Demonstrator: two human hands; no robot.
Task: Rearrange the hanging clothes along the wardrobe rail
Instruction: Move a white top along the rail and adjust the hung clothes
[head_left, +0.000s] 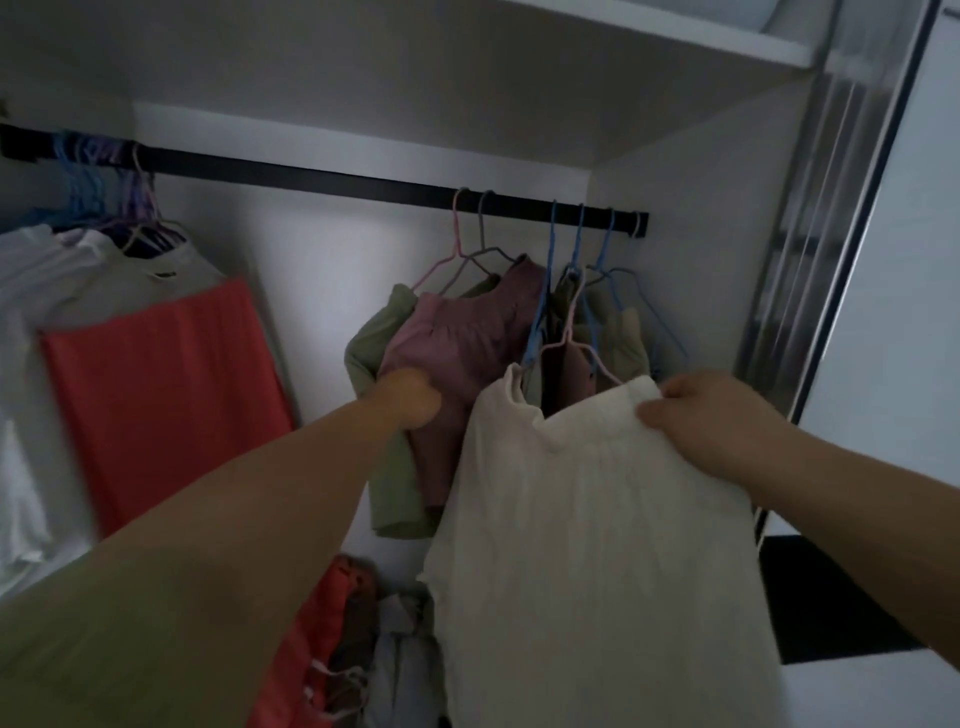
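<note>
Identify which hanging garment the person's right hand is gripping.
The cream top, nearest the camera: the right hand pinches its shoulder. The mauve and green garments hang behind it; the red one hangs far left.

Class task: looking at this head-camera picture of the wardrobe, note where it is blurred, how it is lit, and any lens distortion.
Head view: dim light, brightest on the back wall; left hand smeared by motion blur, right hand on the cream garment sharper; wide lens bends the rail and door frame.
</note>
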